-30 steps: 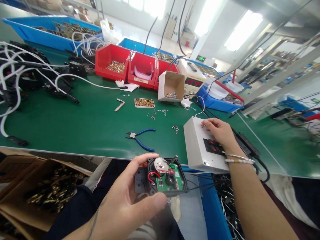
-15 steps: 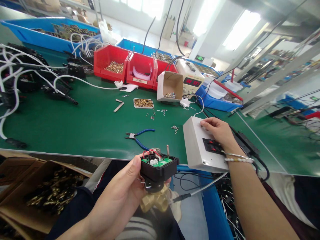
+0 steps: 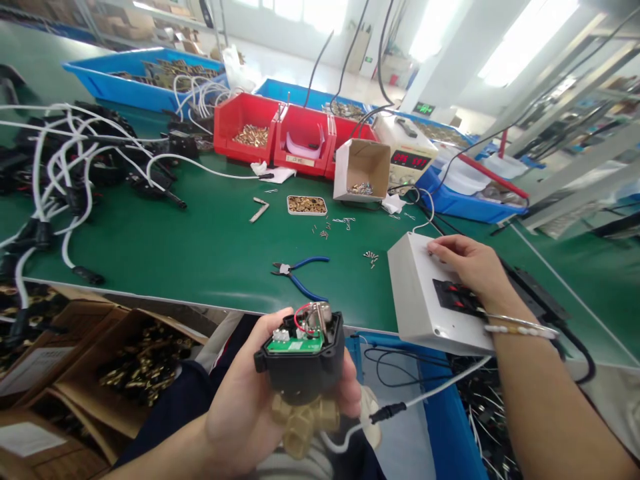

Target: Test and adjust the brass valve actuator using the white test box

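Observation:
My left hand [image 3: 250, 387] is wrapped round a motorized brass valve [image 3: 305, 360], held up in front of the table edge. Its black housing is open at the top, showing a green circuit board, a red wire and a metal motor. Below the housing sits the brass body, and a white cable with a black connector [image 3: 389, 413] runs from it to the right. My right hand [image 3: 465, 263] pinches a small toggle switch [image 3: 431, 252] on top of a white control box [image 3: 417, 287]; fingers partly hide the switch. Red-and-black terminals [image 3: 453, 295] lie beneath that wrist.
Blue-handled cutters [image 3: 300, 277], loose screws [image 3: 371, 257] and a tray of brass parts [image 3: 307, 205] lie on the green table. Red bins [image 3: 245, 147], a cardboard box [image 3: 363, 170] and a power supply [image 3: 407, 150] stand behind. Cabled black units [image 3: 105, 153] pile at left.
My left hand has turned the valve, so its housing faces another way. My right hand stays at the switch. The whole view has shifted, with the table things appearing further right.

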Demonstrator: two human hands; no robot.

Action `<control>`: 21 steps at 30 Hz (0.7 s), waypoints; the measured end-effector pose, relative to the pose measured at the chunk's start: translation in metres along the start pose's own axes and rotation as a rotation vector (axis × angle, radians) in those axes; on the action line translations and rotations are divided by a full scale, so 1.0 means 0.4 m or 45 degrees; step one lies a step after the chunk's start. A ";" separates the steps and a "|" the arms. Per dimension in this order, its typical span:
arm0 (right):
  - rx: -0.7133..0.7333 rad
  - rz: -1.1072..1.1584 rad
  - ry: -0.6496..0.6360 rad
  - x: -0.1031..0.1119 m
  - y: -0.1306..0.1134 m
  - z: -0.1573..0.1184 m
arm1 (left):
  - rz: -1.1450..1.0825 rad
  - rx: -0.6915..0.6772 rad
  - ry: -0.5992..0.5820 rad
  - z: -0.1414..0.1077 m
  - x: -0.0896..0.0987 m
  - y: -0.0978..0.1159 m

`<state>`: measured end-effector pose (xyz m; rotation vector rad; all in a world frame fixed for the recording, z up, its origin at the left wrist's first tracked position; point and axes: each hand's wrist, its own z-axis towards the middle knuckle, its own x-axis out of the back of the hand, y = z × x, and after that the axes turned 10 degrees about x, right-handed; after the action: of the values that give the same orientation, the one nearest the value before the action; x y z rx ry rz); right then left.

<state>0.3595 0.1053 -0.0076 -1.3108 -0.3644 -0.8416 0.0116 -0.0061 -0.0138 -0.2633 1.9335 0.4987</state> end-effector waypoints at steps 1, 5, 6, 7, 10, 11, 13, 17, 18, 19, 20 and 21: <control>-0.005 -0.005 0.002 0.000 -0.002 -0.001 | 0.003 0.023 -0.043 0.000 -0.001 0.000; 0.005 -0.036 0.007 -0.001 -0.009 -0.010 | 0.000 0.024 -0.071 -0.002 0.000 0.000; 0.012 -0.043 0.005 -0.001 -0.010 -0.013 | 0.002 -0.004 -0.029 -0.003 0.002 0.000; 0.018 -0.049 0.002 -0.001 -0.011 -0.016 | 0.001 -0.036 0.017 -0.004 0.006 -0.001; 0.024 -0.061 -0.005 -0.002 -0.011 -0.021 | 0.011 -0.096 0.067 -0.005 0.021 -0.002; 0.025 -0.061 -0.005 -0.002 -0.009 -0.020 | 0.014 -0.101 0.045 -0.005 0.026 -0.004; 0.025 -0.056 -0.002 -0.003 -0.005 -0.016 | -0.005 -0.128 -0.044 -0.002 0.033 -0.006; 0.019 -0.023 -0.007 -0.003 0.007 -0.003 | -0.077 -0.164 -0.257 0.007 0.030 -0.011; 0.017 -0.007 -0.011 -0.003 0.010 0.001 | -0.071 -0.166 -0.286 0.010 0.029 -0.012; 0.016 0.010 -0.015 -0.002 0.013 0.004 | -0.057 -0.165 -0.302 0.013 0.031 -0.011; 0.016 0.026 -0.016 -0.002 0.016 0.007 | -0.043 -0.168 -0.316 0.015 0.037 -0.009; 0.018 0.039 -0.013 -0.002 0.018 0.010 | -0.031 -0.169 -0.323 0.017 0.046 -0.005</control>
<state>0.3650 0.1096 -0.0121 -1.3052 -0.3571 -0.8056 0.0105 -0.0041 -0.0335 -0.2938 1.6518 0.6150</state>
